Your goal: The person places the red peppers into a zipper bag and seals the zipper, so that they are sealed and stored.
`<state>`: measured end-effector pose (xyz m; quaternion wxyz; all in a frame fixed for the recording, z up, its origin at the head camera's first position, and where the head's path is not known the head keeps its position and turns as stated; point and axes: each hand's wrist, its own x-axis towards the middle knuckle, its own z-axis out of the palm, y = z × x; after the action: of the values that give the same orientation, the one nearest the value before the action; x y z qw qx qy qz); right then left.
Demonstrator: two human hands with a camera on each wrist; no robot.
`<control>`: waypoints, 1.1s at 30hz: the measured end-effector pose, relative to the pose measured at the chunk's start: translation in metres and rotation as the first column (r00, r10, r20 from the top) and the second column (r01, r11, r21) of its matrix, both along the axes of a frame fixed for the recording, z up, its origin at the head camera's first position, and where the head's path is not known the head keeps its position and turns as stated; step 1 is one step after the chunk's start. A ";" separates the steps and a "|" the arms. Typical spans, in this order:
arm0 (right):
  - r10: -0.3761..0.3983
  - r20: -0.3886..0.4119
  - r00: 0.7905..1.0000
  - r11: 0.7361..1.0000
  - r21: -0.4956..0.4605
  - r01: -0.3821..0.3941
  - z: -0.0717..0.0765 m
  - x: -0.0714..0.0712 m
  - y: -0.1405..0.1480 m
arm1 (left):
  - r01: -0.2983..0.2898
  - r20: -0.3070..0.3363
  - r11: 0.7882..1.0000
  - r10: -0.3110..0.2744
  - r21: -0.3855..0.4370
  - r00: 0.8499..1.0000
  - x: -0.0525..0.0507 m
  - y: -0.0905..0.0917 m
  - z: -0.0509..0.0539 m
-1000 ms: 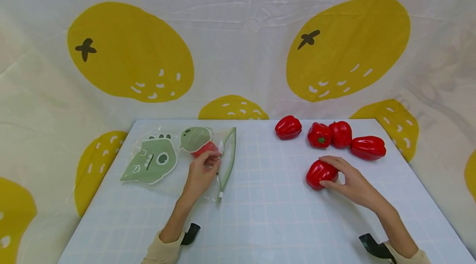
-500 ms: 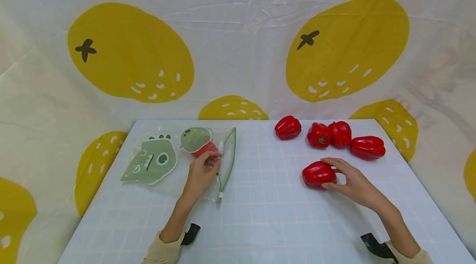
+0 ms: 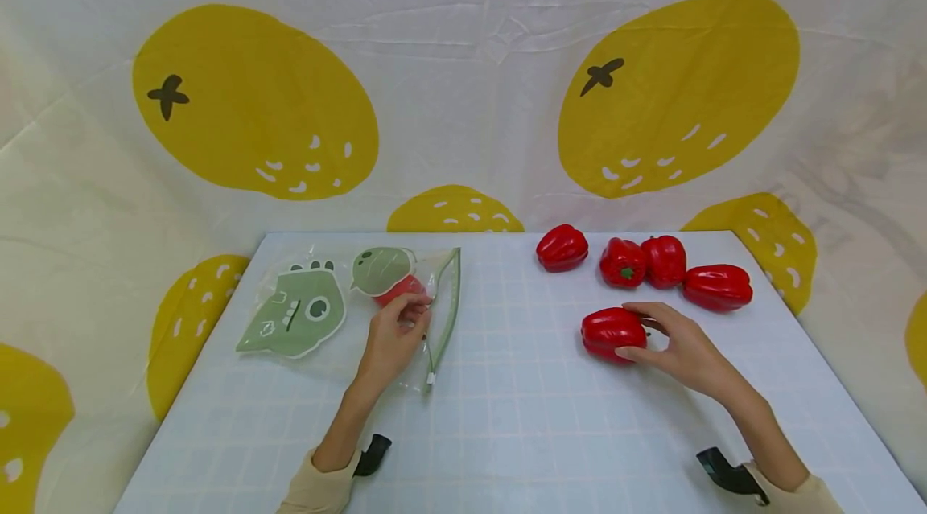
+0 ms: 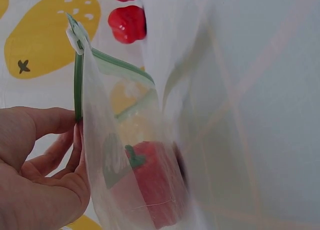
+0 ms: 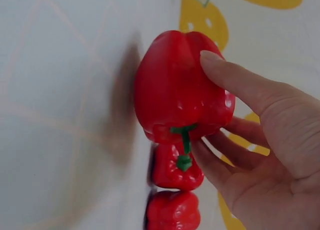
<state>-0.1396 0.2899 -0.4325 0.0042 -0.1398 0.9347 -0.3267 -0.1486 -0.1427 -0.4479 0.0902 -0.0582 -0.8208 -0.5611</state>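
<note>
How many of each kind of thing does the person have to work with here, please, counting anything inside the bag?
Red peppers: 6 (4 at the back, 1 in the right hand, 1 in the zip bag)
Zip bag: 1
Total: 7

On the tbl (image 3: 521, 425) (12 = far edge), bag (image 3: 351, 329) lies approx 10 o'clock w/ bagged pepper (image 4: 159, 185) inside, L hand (image 3: 391, 337) on its 3 o'clock edge. Front pepper (image 3: 611, 332) is approx 2–3 o'clock, R hand (image 3: 677, 349) round its 3 o'clock side. Behind it, 1st pepper (image 3: 562, 248) at approx 1, then, past a gap, 2nd pepper (image 3: 621, 263), 3rd pepper (image 3: 665, 261) & 4th pepper (image 3: 717, 288) side by side approx 2; sheet (image 3: 463, 112) behind tbl.
</note>
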 end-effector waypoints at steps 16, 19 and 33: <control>-0.027 -0.030 0.999 0.982 -0.186 0.021 -0.003 -0.013 -0.021 | 0.007 -0.022 1.000 -0.006 0.029 1.000 -0.002 0.000 -0.003; -0.044 -0.036 0.998 0.976 -0.214 0.035 -0.004 -0.016 -0.027 | 0.004 -0.017 1.000 -0.004 0.031 1.000 -0.002 0.000 -0.003; -0.081 -0.085 0.993 0.941 -0.335 0.048 -0.016 -0.034 -0.059 | -0.007 0.002 1.000 0.007 0.010 1.000 0.000 0.000 -0.001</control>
<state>-0.1734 0.2306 -0.4484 -0.0759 -0.1234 0.8693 -0.4726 -0.1491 -0.1426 -0.4488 0.0915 -0.0542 -0.8182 -0.5650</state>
